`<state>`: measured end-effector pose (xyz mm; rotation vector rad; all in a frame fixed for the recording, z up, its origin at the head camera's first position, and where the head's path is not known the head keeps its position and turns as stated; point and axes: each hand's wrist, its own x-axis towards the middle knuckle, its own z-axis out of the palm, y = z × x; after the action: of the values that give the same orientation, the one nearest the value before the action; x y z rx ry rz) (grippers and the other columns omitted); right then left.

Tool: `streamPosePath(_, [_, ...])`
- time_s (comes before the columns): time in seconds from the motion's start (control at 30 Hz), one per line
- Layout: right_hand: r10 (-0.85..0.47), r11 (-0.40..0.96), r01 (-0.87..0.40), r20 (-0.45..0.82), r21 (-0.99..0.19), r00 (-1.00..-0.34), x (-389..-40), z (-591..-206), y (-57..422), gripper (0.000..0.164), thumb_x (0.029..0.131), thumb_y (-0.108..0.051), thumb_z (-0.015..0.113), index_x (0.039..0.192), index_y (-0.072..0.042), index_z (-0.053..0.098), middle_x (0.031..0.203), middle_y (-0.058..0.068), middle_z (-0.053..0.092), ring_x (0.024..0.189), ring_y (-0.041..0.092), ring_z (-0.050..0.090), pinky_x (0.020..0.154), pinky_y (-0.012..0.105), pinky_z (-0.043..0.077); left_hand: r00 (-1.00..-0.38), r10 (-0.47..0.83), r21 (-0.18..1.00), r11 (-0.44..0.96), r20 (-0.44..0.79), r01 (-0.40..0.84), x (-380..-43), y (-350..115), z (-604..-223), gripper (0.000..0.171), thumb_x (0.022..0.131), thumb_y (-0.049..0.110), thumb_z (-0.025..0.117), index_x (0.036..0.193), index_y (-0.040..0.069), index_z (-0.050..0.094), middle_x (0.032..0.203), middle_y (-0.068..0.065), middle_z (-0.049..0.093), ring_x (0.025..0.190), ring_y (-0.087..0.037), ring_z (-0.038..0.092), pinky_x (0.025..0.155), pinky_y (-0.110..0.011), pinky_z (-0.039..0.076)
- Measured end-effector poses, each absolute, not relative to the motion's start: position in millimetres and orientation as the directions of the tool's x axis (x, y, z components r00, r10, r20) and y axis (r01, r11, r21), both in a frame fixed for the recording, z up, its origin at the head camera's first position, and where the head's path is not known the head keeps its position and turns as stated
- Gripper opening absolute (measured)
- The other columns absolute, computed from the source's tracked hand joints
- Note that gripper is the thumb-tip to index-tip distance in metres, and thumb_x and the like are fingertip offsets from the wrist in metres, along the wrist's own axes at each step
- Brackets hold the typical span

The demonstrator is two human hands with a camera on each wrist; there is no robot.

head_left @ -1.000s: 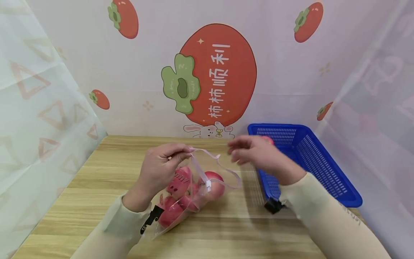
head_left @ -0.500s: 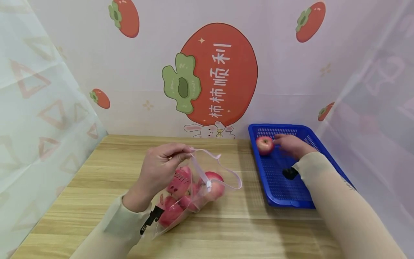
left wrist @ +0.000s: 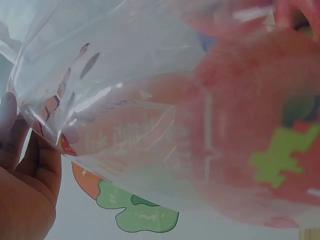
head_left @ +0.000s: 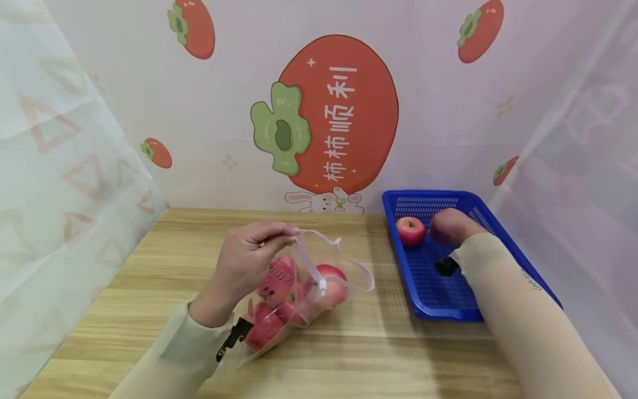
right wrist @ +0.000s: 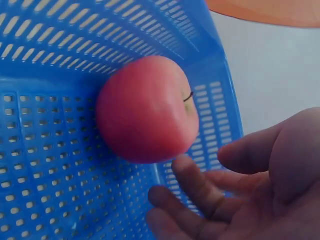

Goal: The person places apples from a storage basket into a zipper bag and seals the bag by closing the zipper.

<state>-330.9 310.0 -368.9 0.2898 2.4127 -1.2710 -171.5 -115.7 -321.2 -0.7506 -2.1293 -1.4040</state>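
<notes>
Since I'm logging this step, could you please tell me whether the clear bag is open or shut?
Open: the clear bag gapes, its pale zip strips spread apart.

Between the transparent plastic bag (head_left: 307, 262) and the rectangular blue plastic basket (head_left: 446, 313), the light wooden table (head_left: 371, 316) gives free passage, while the round red apple (head_left: 411, 231) has basket walls (right wrist: 214, 107) close behind and at left, the right hand (head_left: 452, 226) at right, and room in front.

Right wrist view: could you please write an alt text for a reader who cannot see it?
One red apple lies in a blue basket with many small holes. At the lower right, the right hand has its fingers very near the apple; whether they touch is unclear.
</notes>
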Motion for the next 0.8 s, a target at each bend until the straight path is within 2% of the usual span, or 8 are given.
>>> streamPosePath(0.07, [0.005,0.549,0.374,-0.445,-0.747,-0.895,-331.0,-370.3,314.0,0.052,0.098,-0.001,0.035,0.147,0.015,0.026,0.142,0.034,0.038,0.116,0.043,0.053,0.094,0.048,0.050,-0.735,0.178,0.667,0.323,0.654,0.671,-171.4,-115.8,-321.0,0.013,0.086,0.003,0.076,0.095,0.013,0.080,0.094,0.005,0.075,0.074,-0.015,0.066,0.055,-0.024,0.050])
streamPosePath(0.13, [-0.029,0.518,0.390,-0.472,-0.761,-0.881,-331.0,-372.3,318.6,0.056,0.100,-0.002,0.034,0.152,0.012,0.018,0.147,0.035,0.033,0.127,0.047,0.045,0.099,0.050,0.046,-0.736,0.176,0.669,0.319,0.654,0.671,-171.2,-115.6,-321.0,0.013,0.086,0.003,0.076,0.095,0.012,0.080,0.094,0.006,0.075,0.075,-0.015,0.067,0.056,-0.024,0.051])
streamPosePath(0.2, [-0.058,0.514,0.402,-0.497,-0.758,-0.866,-330.5,-374.7,322.4,0.056,0.099,-0.001,0.034,0.151,0.012,0.019,0.147,0.034,0.036,0.131,0.048,0.042,0.100,0.052,0.045,-0.736,0.177,0.672,0.312,0.654,0.672,-171.2,-115.1,-321.0,0.013,0.087,0.002,0.076,0.095,0.012,0.080,0.094,0.005,0.075,0.076,-0.015,0.067,0.058,-0.024,0.052])
streamPosePath(0.33, [-0.062,0.556,0.413,-0.531,-0.722,-0.845,-329.9,-378.5,325.0,0.049,0.095,-0.001,0.037,0.141,0.015,0.033,0.132,0.034,0.049,0.121,0.047,0.051,0.094,0.051,0.049,-0.740,0.178,0.675,0.314,0.649,0.668,-171.1,-114.9,-321.1,0.013,0.087,0.003,0.076,0.095,0.012,0.080,0.094,0.003,0.075,0.078,-0.014,0.068,0.059,-0.024,0.053])
streamPosePath(0.53, [-0.142,0.522,0.416,-0.557,-0.745,-0.819,-328.8,-380.6,323.8,0.072,0.092,0.001,0.042,0.155,0.007,0.009,0.153,0.033,0.021,0.134,0.049,0.036,0.103,0.055,0.041,-0.740,0.174,0.671,0.327,0.650,0.666,-170.4,-115.6,-321.1,0.013,0.087,0.004,0.076,0.095,0.014,0.080,0.094,0.005,0.075,0.075,-0.016,0.067,0.056,-0.023,0.050])
streamPosePath(0.63, [-0.139,0.552,0.412,-0.567,-0.725,-0.812,-326.7,-380.1,323.4,0.062,0.093,-0.002,0.044,0.149,0.013,0.023,0.147,0.035,0.033,0.131,0.050,0.042,0.100,0.055,0.044,-0.739,0.177,0.673,0.317,0.651,0.668,-170.2,-115.3,-321.4,0.013,0.087,0.003,0.076,0.095,0.013,0.080,0.095,0.006,0.075,0.076,-0.017,0.067,0.057,-0.023,0.052])
streamPosePath(0.73, [-0.159,0.589,0.394,-0.580,-0.705,-0.799,-325.2,-379.4,322.2,0.065,0.092,-0.005,0.049,0.149,0.013,0.023,0.139,0.037,0.040,0.126,0.051,0.045,0.098,0.056,0.045,-0.736,0.177,0.671,0.315,0.653,0.671,-170.3,-115.3,-321.6,0.013,0.087,0.003,0.076,0.095,0.013,0.080,0.095,0.008,0.075,0.077,-0.015,0.068,0.058,-0.024,0.052])
streamPosePath(0.8, [-0.198,0.574,0.389,-0.583,-0.721,-0.788,-325.0,-379.6,320.6,0.076,0.092,-0.005,0.053,0.155,0.006,0.012,0.143,0.037,0.034,0.129,0.051,0.041,0.101,0.058,0.042,-0.734,0.175,0.666,0.322,0.656,0.673,-170.2,-115.5,-321.6,0.013,0.087,0.003,0.076,0.095,0.013,0.080,0.095,0.009,0.074,0.077,-0.015,0.068,0.058,-0.024,0.052])
